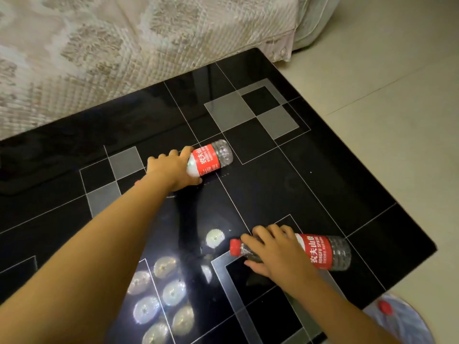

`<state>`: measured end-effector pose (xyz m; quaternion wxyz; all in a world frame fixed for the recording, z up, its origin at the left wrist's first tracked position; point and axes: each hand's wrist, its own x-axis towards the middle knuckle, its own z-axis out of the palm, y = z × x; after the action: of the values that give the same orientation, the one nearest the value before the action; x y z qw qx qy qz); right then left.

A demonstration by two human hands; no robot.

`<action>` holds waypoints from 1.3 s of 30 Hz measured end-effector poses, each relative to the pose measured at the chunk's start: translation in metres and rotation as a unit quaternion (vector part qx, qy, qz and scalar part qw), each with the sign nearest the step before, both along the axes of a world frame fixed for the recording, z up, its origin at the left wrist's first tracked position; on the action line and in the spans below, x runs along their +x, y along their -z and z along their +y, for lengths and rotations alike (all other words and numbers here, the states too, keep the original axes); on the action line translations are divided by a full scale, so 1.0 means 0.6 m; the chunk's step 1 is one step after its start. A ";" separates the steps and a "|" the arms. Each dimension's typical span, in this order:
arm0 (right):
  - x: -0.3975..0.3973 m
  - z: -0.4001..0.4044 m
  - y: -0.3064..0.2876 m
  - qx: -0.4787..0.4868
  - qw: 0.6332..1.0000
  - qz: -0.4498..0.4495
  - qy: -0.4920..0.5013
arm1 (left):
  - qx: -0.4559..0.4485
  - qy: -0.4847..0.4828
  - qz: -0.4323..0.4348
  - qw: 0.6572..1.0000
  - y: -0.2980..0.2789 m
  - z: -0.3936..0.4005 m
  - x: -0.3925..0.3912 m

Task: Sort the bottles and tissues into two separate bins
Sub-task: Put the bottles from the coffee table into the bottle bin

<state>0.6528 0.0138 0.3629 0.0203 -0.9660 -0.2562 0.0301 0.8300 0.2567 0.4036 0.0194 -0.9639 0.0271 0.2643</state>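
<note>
- Nearest to me, my right hand (275, 254) lies over the near bottle (323, 252), with the fingers curled round its neck and shoulder, just behind the red cap that points to the left.
- That bottle lies on its side on the black glossy surface (310, 175), close to the right edge; it looks empty, so I judge it will be light and easy to lift.
- My left hand (173, 167) reaches further out and grips the far bottle (211, 158) at its neck end; its cap is hidden by my fingers.
- Also this one lies flat on the surface, with the clear base pointing up and to the right, near the middle.
- I judge the step as the picking up of bottles, both at once, and neither is lifted yet as far as I can tell.
- At the bottom right, on the floor beside the surface, I see a round bin (407, 321) with a pale liner and something with a red cap inside (probably one bottle already sorted).
- For the next move I would lift both bottles and carry them down to the right, into that bin, keeping the grip firm because the plastic is smooth.
- Tissues and a second bin do not show in this view, so I cannot tell how much of the sorting is left.
- Behind the surface stands a bed (149, 45) with a patterned cover.
</note>
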 end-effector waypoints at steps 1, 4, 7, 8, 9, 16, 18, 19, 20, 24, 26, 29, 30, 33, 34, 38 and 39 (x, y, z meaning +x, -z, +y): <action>0.000 0.000 0.000 0.005 1.000 -0.001 0.005 | -0.013 -0.002 0.005 1.000 0.001 0.002 -0.013; 0.006 0.003 -0.001 0.015 0.999 0.015 0.030 | -0.020 0.031 0.033 0.999 -0.004 0.004 -0.053; 0.012 0.005 -0.011 0.032 0.996 0.051 0.064 | -0.024 0.023 0.089 0.995 -0.012 0.000 -0.091; 0.013 0.004 -0.018 0.041 0.995 0.069 0.065 | -0.035 0.002 0.101 0.994 -0.014 -0.001 -0.103; 0.014 0.002 -0.025 0.049 0.993 0.091 0.062 | -0.056 -0.027 0.109 0.992 -0.017 -0.003 -0.114; -0.059 -0.052 -0.065 0.097 0.981 0.158 0.061 | -0.143 -0.149 0.114 0.972 -0.064 -0.068 -0.213; -0.089 -0.077 -0.074 0.136 0.977 0.141 0.080 | -0.147 -0.144 0.139 0.969 -0.088 -0.104 -0.244; -0.105 -0.093 -0.079 0.158 0.974 0.132 0.091 | -0.147 -0.137 0.156 0.967 -0.098 -0.125 -0.260; -0.120 -0.111 -0.082 0.178 0.971 0.126 0.099 | -0.150 -0.131 0.172 0.965 -0.107 -0.146 -0.277; -0.181 -0.198 -0.091 0.252 0.951 0.138 0.117 | -0.234 -0.171 0.231 0.929 -0.127 -0.230 -0.352; -0.214 -0.249 -0.096 0.295 0.938 0.116 0.136 | -0.265 -0.194 0.251 0.911 -0.130 -0.280 -0.391; -0.271 -0.329 -0.103 0.341 0.915 0.101 0.193 | -0.282 -0.225 0.303 0.882 -0.126 -0.370 -0.453; -0.291 -0.358 -0.104 0.341 0.912 0.095 0.208 | -0.286 -0.232 0.315 0.875 -0.124 -0.402 -0.472; -0.340 -0.446 -0.087 0.355 0.894 0.127 0.241 | -0.288 -0.266 0.339 0.855 -0.108 -0.498 -0.521; -0.353 -0.472 -0.077 0.378 0.879 0.153 0.248 | -0.285 -0.272 0.348 0.851 -0.099 -0.527 -0.535; -0.393 -0.558 -0.021 0.402 0.846 0.188 0.295 | -0.258 -0.249 0.390 0.848 -0.036 -0.615 -0.580; -0.402 -0.573 -0.006 0.394 0.843 0.193 0.310 | -0.244 -0.244 0.397 0.850 -0.021 -0.630 -0.586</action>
<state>0.4119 -0.3300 0.3664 0.4568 -0.8802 0.0758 0.1040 0.4782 -0.1214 0.4164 -0.2937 -0.7261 -0.1400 0.6058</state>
